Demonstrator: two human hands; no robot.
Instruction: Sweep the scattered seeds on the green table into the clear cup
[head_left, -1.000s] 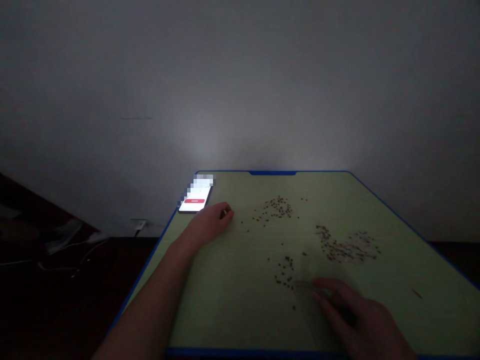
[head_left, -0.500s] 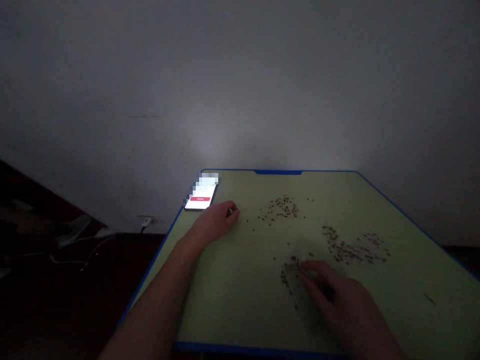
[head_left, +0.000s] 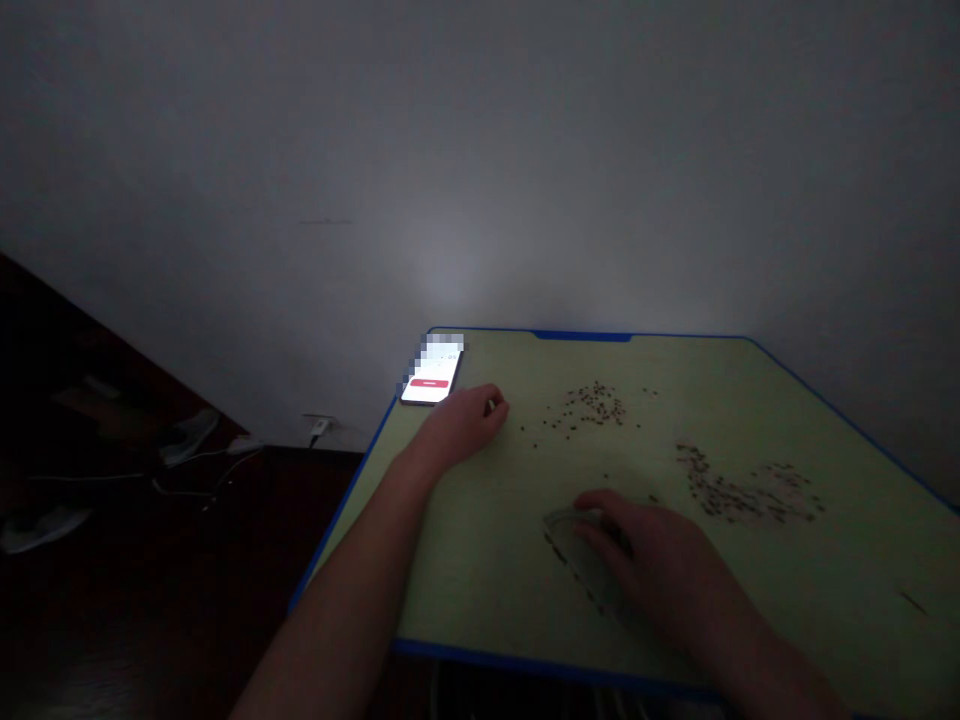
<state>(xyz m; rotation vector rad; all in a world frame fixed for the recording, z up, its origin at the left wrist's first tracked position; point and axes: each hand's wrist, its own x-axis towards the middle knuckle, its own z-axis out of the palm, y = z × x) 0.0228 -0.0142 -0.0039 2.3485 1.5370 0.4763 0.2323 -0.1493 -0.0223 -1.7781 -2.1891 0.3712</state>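
Observation:
My right hand is over the near middle of the table, thumb and fingers closed on the edge of a clear plastic piece, possibly a bag. A few dark bits line its left edge; its right part is hidden under the hand. My left hand rests at the table's left side by a lit phone. Its fingers are curled, with a small pale spot between them that I cannot identify. Beyond both hands lies a scatter of tiny dark pieces. To the right of my right hand spreads a denser patch of dark pieces.
The pale green tabletop has a blue rim and stands against a grey wall. A thin dark mark shows at right. Left of the table are a plugged-in charger, cables and shoes on the dark floor.
The view has turned slightly left, shifting the table rightward. My right hand has moved left over the table with the clear plastic, and dark bits by its fingertips are now out of sight.

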